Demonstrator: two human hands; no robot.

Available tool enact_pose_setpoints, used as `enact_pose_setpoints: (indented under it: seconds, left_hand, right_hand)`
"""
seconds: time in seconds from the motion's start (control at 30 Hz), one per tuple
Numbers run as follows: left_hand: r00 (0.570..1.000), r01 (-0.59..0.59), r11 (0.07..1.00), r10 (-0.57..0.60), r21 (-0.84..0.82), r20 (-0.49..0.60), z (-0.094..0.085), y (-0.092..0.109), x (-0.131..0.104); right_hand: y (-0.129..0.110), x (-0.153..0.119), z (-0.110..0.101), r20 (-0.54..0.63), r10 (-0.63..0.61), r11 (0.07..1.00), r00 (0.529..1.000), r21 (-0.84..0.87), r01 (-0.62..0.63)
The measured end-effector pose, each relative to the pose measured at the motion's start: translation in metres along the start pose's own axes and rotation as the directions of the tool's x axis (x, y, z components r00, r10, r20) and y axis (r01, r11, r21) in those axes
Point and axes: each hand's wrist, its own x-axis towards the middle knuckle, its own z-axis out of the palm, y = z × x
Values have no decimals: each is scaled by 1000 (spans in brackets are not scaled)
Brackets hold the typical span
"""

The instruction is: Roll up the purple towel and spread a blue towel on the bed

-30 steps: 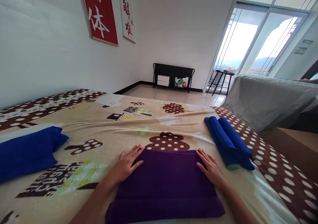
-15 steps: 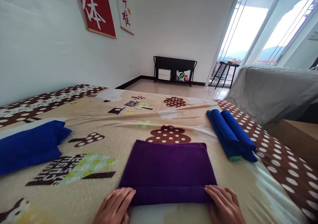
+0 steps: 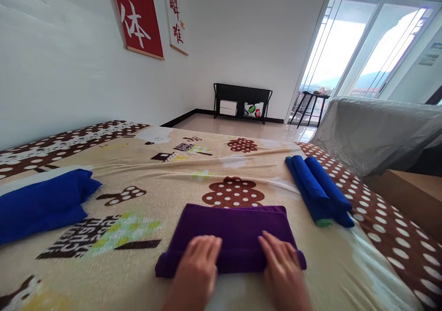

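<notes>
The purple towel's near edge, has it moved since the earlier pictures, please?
Yes. The purple towel now covers less of the blanket: its near edge has been rolled away from the person, toward the brown dotted patch, under the left hand and right hand.

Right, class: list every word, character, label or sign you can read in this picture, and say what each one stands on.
"体": white character on the red wall banner; the character above it is cut off by the frame.
White wall scroll: red characters, too slanted to read surely.
Sign on the far right wall: too small to read.
Packets under the black rack: print too small.
Dark patches on the patterned blanket: blurred.
Purple towel: no text.
</notes>
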Motion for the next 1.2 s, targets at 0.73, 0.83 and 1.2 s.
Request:
enact_pose_setpoints:
  seconds: [0.73, 0.83, 1.2]
  left_hand:
    - [918, 284, 957, -252, -65, 305, 25, -65, -29]
    - [947, 212, 975, -188, -67, 261, 21, -53, -22]
    - [828, 280, 928, -105, -244, 551, 51, -93, 14]
  right_hand:
    - [51, -14, 21, 332, 182, 969, 926, 99, -225]
    - [40, -7, 16, 321, 145, 967, 936, 155, -203]
    - [84, 32, 45, 607, 154, 885, 779, 265, -382]
